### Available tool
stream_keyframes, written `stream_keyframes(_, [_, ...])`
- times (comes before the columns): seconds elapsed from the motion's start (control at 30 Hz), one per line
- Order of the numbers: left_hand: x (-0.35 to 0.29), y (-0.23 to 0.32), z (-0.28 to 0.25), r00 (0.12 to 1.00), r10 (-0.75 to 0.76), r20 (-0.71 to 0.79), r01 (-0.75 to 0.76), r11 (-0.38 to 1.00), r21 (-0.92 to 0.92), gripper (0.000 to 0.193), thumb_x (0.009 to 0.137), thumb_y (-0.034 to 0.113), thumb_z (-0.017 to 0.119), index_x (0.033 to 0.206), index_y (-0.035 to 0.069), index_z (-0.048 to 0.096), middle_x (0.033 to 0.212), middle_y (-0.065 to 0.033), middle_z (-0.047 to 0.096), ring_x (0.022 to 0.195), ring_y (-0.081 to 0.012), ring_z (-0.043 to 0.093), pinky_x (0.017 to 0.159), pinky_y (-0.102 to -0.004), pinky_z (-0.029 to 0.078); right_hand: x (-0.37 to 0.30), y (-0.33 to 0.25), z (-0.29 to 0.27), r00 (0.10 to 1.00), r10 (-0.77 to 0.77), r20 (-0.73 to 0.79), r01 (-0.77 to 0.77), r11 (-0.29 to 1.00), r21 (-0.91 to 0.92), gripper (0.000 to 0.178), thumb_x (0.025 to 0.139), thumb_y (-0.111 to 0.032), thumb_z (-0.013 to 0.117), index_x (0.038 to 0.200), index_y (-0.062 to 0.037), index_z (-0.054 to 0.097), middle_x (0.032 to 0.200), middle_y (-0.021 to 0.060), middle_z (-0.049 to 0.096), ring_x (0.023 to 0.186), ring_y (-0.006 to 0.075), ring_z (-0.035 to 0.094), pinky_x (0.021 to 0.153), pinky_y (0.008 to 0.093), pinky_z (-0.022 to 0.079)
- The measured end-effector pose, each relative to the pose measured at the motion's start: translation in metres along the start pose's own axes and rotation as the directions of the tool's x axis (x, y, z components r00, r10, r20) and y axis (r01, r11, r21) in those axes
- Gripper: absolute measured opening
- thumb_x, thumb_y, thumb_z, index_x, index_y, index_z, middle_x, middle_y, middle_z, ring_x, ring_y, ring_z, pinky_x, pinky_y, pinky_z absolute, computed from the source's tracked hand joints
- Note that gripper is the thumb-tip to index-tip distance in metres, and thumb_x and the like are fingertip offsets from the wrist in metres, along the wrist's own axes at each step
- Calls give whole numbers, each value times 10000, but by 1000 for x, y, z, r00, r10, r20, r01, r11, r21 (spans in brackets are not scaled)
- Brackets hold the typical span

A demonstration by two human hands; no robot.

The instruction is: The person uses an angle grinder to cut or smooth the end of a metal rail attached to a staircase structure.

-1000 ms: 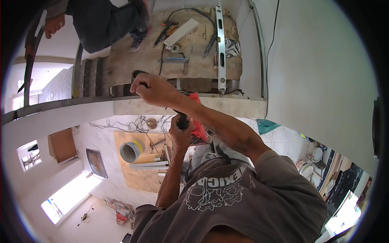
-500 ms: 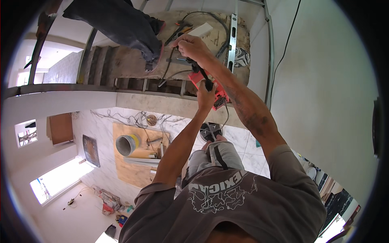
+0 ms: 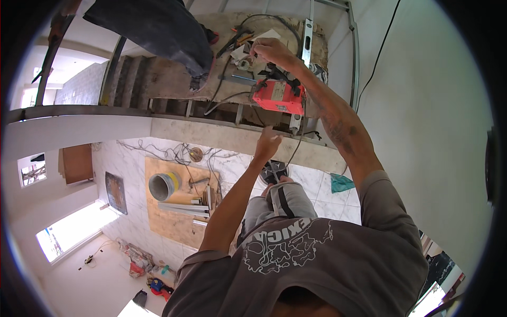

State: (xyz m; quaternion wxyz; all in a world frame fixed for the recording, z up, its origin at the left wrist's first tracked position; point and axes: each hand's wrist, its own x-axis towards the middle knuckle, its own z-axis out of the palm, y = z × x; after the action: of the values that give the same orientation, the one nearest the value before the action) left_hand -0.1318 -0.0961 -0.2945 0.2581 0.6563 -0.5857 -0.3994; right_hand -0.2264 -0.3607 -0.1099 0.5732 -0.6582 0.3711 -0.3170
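Observation:
A red box-shaped machine with black straps or cables on top sits at the near edge of a worn raised platform. My left hand is just on the near side of the machine, apart from it, with the thumb held out and nothing seen in it. Beyond the machine, my right hand hovers over the platform with curled fingers. Whatever they may pinch is too small to make out. Close to that hand lie pliers with orange handles and a white piece. A spirit level lies to its right.
Another person's dark-trousered leg stands on the platform at left. A metal rail runs along the left. Below, a wooden board carries a bucket, a hammer and metal profiles. Cords trail over the tiles.
My left hand has let go of the red machine and drawn back toward me. The machine, tilted before, now rests flatter. My right hand has shifted a little to the right.

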Motion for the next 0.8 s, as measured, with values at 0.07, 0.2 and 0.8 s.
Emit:
stream_keyframes(0.07, [-41,-10,-2,980,-196,45,201,957,-208,325,875,282,696,934,-37,718,1279,-212,607,1084,-354,655,900,-412,532,-4,30,-44,998,32,-45,-34,999,-43,236,891,-192,528,873,-21,690,650,-15,523,589,77,461,535,278,374])
stream_keyframes(0.2, [-137,-88,-33,890,-456,32,456,883,-112,328,874,283,692,1000,-19,716,1176,-197,680,1058,-349,667,901,-416,526,0,45,-34,999,31,17,-30,998,-56,287,878,-267,547,880,-38,720,654,3,576,597,101,515,558,299,410])
stream_keyframes(0.8, [-308,-118,-39,685,-728,31,716,664,-217,397,874,205,672,1167,-62,645,900,-207,737,752,-213,730,636,-323,559,30,29,19,958,-39,286,21,998,65,200,907,-164,523,834,-22,644,598,-64,429,514,39,334,471,257,248])
